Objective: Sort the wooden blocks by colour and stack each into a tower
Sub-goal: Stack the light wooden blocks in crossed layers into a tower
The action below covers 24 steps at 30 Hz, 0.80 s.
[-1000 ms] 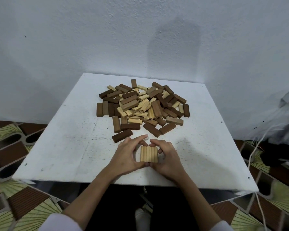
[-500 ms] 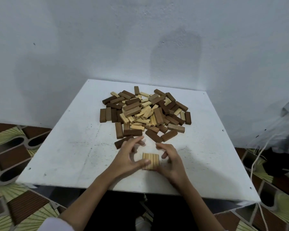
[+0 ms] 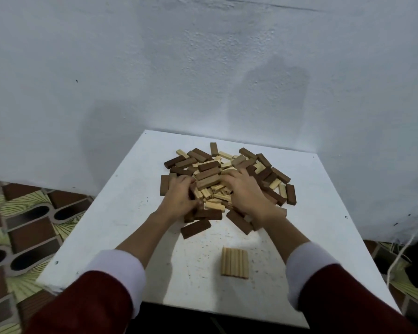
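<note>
While both hands are in the pile, nothing is lifted clear of the white table [image 3: 121, 227], which stands against a pale wall [image 3: 203, 68], with patterned floor tiles [image 3: 22, 213] at its left edge.

Pile of mixed wooden blocks [image 3: 210, 174], dark brown, mid brown and pale, sits at the far centre of the table, jumbled, many overlapping.

Left hand [image 3: 179, 198] is at the pile's near-left edge, fingers curled down into the blocks; looks like it grips one or more, but which one I cannot tell.

Right hand [image 3: 245, 191] lies on the pile's right half, fingers bent over the blocks; whether it actually holds any, cannot tell.

Sleeves: dark red with white cuffs.

Row of pale blocks [image 3: 235, 262] lies flat near the front edge, side by side and touching, well apart from the pile, between the two forearms.

Single dark brown block [image 3: 195, 228] lies flat just in front of the pile, by the left wrist. Another dark block [image 3: 239, 222] lies angled just beside the right wrist.
</note>
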### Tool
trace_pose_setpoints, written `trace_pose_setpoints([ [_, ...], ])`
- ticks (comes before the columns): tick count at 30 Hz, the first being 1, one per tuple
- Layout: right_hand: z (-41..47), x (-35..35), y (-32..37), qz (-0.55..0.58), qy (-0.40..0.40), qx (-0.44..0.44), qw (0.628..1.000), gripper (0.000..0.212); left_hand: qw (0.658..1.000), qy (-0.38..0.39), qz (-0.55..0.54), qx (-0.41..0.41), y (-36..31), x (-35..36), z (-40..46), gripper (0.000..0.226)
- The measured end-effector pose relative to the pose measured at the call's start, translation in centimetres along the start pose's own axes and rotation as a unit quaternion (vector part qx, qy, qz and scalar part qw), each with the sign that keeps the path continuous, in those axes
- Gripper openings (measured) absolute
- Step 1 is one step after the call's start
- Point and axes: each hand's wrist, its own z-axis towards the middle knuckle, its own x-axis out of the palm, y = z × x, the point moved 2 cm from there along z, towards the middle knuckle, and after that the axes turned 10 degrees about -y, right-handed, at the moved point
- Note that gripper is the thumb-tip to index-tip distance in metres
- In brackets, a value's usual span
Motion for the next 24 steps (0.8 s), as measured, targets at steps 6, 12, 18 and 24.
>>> trace_pose_setpoints([
  [6, 1.3, 1.2, -0.2, -0.054, 0.005, -0.051, 0.997, 0.038, 1.0, 0.011, 0.023, 0.011, -0.5, 1.0, 1.0, 0.066],
  [12, 1.6, 0.9, -0.2, -0.08, 0.002, -0.06, 0.995, 0.035, 0.999, 0.012, 0.028, 0.012, -0.4, 0.9, 1.3, 0.069],
  [18, 1.9, 0.3, -0.7, -0.081, 0.04, -0.032, 0.995, 0.036, 1.0, 0.007, -0.002, 0.003, -0.4, 0.1, 0.9, 0.074],
  [24, 1.8, -0.9, -0.8, 0.022, 0.048, 0.04, 0.998, 0.036, 0.999, -0.018, -0.042, 0.003, -0.3, -0.8, -0.4, 0.077],
])
